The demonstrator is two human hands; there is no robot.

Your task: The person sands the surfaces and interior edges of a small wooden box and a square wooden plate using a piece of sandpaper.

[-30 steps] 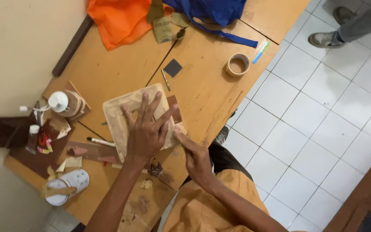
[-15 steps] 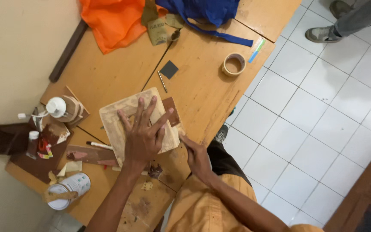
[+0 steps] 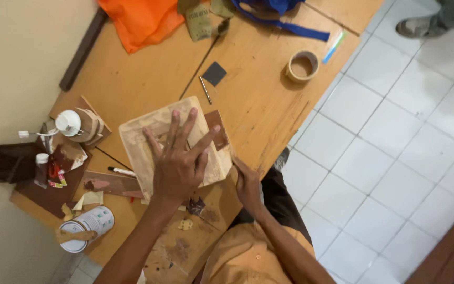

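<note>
On the wooden table (image 3: 258, 100), the pale wooden tray (image 3: 148, 134) lies flat under the left hand (image 3: 177, 160), fingers spread and pressing, while the right hand (image 3: 248, 184) pinches sandpaper (image 3: 232, 152) at its near-right edge, brown sheet (image 3: 217, 129) alongside.

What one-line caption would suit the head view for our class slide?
Left hand pressed flat on a pale wooden board on the workbench, right hand working at its edge.
</note>
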